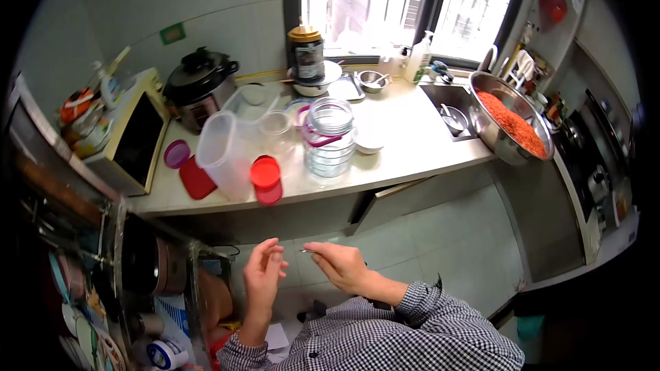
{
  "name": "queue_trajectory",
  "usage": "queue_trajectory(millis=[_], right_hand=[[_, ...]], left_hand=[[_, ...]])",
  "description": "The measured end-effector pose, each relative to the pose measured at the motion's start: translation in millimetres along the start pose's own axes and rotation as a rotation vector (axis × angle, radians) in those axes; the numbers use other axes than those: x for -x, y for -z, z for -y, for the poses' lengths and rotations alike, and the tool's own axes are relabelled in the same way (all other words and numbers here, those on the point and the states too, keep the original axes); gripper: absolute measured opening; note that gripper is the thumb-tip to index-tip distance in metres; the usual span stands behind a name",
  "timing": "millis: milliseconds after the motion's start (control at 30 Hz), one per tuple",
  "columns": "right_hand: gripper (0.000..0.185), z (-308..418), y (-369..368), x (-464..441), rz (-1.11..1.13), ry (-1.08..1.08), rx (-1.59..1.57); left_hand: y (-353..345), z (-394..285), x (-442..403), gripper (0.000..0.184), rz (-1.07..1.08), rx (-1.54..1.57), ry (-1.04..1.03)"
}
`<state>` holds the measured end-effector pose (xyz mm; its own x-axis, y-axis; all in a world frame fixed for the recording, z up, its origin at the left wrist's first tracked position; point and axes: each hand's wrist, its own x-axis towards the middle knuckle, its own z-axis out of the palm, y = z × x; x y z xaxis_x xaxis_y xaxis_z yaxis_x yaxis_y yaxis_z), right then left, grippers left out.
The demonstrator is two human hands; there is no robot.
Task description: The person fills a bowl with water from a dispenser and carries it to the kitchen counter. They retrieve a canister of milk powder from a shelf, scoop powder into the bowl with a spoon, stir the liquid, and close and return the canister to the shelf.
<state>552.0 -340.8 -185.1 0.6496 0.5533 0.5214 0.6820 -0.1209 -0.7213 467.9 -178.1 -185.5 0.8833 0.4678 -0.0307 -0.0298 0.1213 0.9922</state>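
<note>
My left hand (263,276) is raised in front of my body, palm turned inward, its fingers slightly bent and holding nothing. Across a small gap, my right hand (342,265) pinches a small thin silvery object (306,251) between thumb and forefinger; it is too small to name. Both hands are over the floor, short of the counter (385,165). On the counter beyond them stand a large clear jar (328,141) with a purple handle, a translucent plastic container (223,158) and red lids (267,177).
A steel bowl (495,148) of chopped orange-red food rests by the sink (432,99). A pressure cooker (199,89) and a microwave (130,137) stand at the left. Below the counter, a cabinet door (392,196) hangs ajar. Cluttered shelves (117,282) are on my left.
</note>
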Motion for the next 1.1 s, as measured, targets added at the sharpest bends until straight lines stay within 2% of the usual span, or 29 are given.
queue_trajectory(millis=[233, 333, 367, 400, 467, 533, 600, 667, 767, 800, 833, 867, 900, 933, 967, 1000, 1033, 1067, 1100], right_hand=[[0.011, -82, 132, 51, -0.158, -0.268, 0.071], [0.011, -116, 179, 80, -0.247, -0.401, 0.065], [0.012, -122, 196, 91, -0.263, -0.465, 0.058], [0.012, -130, 205, 100, -0.283, -0.525, 0.044], [0.013, -139, 222, 115, -0.356, -0.588, 0.051], [0.012, -144, 235, 129, -0.408, -0.672, 0.034], [0.011, -149, 246, 140, -0.489, -0.76, 0.025], [0.012, -154, 254, 146, -0.556, -0.834, 0.009], [0.013, -163, 267, 148, -0.608, -0.895, -0.009], [0.014, -163, 268, 150, -0.651, -0.922, -0.005], [0.014, -167, 270, 148, -0.679, -0.922, 0.005], [0.015, -171, 274, 144, -0.711, -0.928, 0.023], [0.015, -174, 278, 142, -0.745, -0.936, 0.044], [0.015, -177, 281, 141, -0.763, -0.931, 0.052], [0.015, -181, 283, 141, -0.777, -0.929, 0.064], [0.015, -183, 287, 141, -0.794, -0.923, 0.074], [0.015, -182, 292, 141, -0.817, -0.903, 0.132], [0.015, -180, 297, 143, -0.841, -0.888, 0.191], [0.015, -175, 303, 150, -0.861, -0.88, 0.251]], left_hand=[[-163, 117, -91, 0.032, 0.161, 0.137, 0.483], [-221, 195, -118, 0.033, 0.208, 0.307, 0.744], [-239, 225, -126, 0.041, 0.166, 0.412, 0.941], [-256, 248, -132, 0.048, 0.129, 0.44, 1.034], [-281, 289, -146, 0.056, 0.071, 0.572, 0.987], [-298, 293, -173, 0.051, 0.011, 0.665, 0.961], [-312, 290, -185, 0.031, -0.029, 0.841, 0.941], [-318, 284, -192, 0.029, -0.044, 0.728, 0.857], [-315, 263, -197, 0.036, 0.148, 0.583, 1.094], [-318, 228, -192, 0.042, 0.258, 0.533, 1.027], [-310, 227, -205, 0.043, 0.274, 0.517, 0.956], [-307, 224, -217, 0.044, 0.284, 0.495, 0.768], [-313, 212, -232, 0.057, 0.145, 0.559, 0.752], [-326, 190, -246, 0.077, 0.005, 0.489, 0.725], [-322, 208, -272, 0.085, -0.047, 0.587, 0.787], [-328, 216, -290, 0.077, -0.137, 0.493, 0.71], [-326, 236, -310, 0.069, -0.11, 0.372, 0.581], [-315, 252, -330, 0.054, -0.065, 0.422, 0.624], [-303, 251, -307, 0.036, 0.375, -0.062, 0.031]])
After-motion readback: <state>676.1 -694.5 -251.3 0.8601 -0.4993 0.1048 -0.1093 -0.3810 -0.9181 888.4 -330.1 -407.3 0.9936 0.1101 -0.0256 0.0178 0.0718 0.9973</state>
